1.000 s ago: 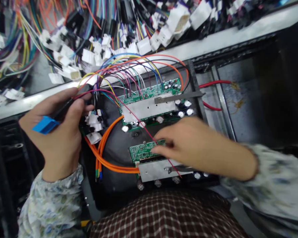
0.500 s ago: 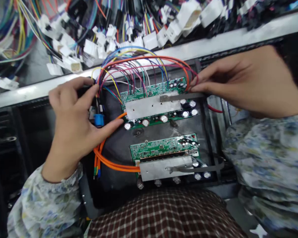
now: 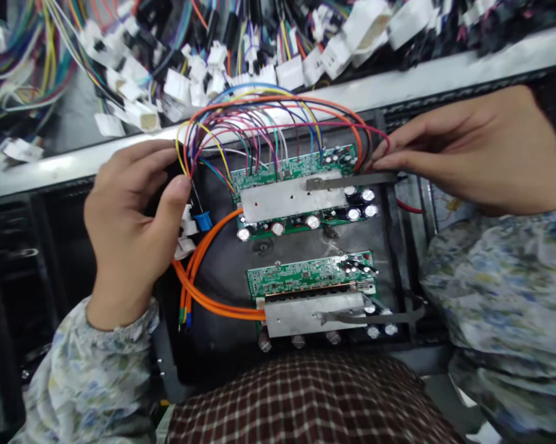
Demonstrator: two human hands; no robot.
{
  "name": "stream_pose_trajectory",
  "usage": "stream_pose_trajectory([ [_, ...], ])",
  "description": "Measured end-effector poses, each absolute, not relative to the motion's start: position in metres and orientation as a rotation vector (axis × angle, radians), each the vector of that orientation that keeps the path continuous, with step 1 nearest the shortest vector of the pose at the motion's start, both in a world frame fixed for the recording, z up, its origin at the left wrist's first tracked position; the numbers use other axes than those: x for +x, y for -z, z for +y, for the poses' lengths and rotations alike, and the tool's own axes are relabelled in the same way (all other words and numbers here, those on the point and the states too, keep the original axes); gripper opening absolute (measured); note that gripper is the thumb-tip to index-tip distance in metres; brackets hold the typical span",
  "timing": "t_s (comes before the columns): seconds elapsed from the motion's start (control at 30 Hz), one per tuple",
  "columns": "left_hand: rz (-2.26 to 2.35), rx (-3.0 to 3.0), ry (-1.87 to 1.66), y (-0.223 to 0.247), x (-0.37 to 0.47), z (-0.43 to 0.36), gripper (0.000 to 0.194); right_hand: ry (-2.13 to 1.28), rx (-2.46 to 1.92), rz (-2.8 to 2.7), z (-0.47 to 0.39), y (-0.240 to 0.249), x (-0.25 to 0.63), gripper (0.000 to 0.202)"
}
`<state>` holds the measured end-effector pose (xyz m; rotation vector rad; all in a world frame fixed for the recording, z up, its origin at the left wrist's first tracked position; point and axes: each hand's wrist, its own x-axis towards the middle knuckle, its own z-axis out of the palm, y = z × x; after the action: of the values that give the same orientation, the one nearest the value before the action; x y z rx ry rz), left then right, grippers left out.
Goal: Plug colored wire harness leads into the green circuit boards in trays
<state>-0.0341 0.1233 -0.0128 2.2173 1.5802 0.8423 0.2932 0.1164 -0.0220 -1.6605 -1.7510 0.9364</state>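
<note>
My left hand (image 3: 141, 216) pinches the bundle of coloured wires (image 3: 192, 145) left of the upper green circuit board (image 3: 254, 179). The wires arch over that board toward the right. My right hand (image 3: 463, 151) pinches a dark red wire (image 3: 342, 125) near the board's upper right corner; its tip is partly hidden by the fingers. A blue connector (image 3: 202, 221) and white connectors (image 3: 187, 231) hang below my left fingers. Orange cables (image 3: 203, 246) curve beside them. A grey metal plate (image 3: 278, 202) lies on the upper board.
A second circuit board (image 3: 287, 280) with a metal plate lies nearer me on the black tray (image 3: 222, 265). Grey straps (image 3: 374, 180) reach over the boards. Beyond a metal rail (image 3: 426, 83) lie many wire harnesses with white connectors (image 3: 176, 86).
My left thumb has drawn in from the orange cable toward the wire bundle. The blue connector now hangs further right and tilted. The dark red wire bows up at my right fingers.
</note>
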Motion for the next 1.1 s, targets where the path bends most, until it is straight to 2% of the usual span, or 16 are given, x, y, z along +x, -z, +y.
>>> stream_pose_trajectory([
  [0.1,1.618,2.035,-1.014,0.018,-0.035,0.122,0.029,-0.990,-1.682,-1.746,0.120,0.021,0.289,0.030],
  [0.17,1.659,1.933,-1.107,0.022,-0.037,0.120,0.029,-0.953,-1.771,-1.746,0.119,0.016,0.287,0.027],
  [0.27,1.764,1.870,-1.183,0.027,-0.049,0.125,0.029,-0.750,-1.855,-1.746,0.106,0.001,0.288,0.022],
  [0.43,2.047,1.859,-1.279,0.010,-0.100,0.173,0.025,-0.507,-1.780,-1.545,0.066,-0.013,0.290,0.026],
  [0.57,2.065,1.975,-1.121,-0.017,-0.119,0.203,0.036,-0.500,-1.642,-1.657,0.051,-0.009,0.282,0.023],
  [0.77,2.026,2.136,-0.850,-0.051,-0.103,0.201,0.037,-0.438,-1.474,-1.825,0.056,0.000,0.278,0.027],
  [0.97,1.932,2.181,-0.636,-0.089,-0.072,0.187,0.035,-0.173,-1.388,-1.874,0.043,-0.005,0.280,0.028],
  [1.03,1.859,2.158,-0.596,-0.089,-0.050,0.157,0.033,-0.054,-1.288,-1.868,0.030,-0.015,0.269,0.042],
  [1.1,1.721,2.119,-0.561,-0.082,-0.023,0.111,0.032,0.039,-1.153,-1.886,0.014,-0.023,0.252,0.067],
])
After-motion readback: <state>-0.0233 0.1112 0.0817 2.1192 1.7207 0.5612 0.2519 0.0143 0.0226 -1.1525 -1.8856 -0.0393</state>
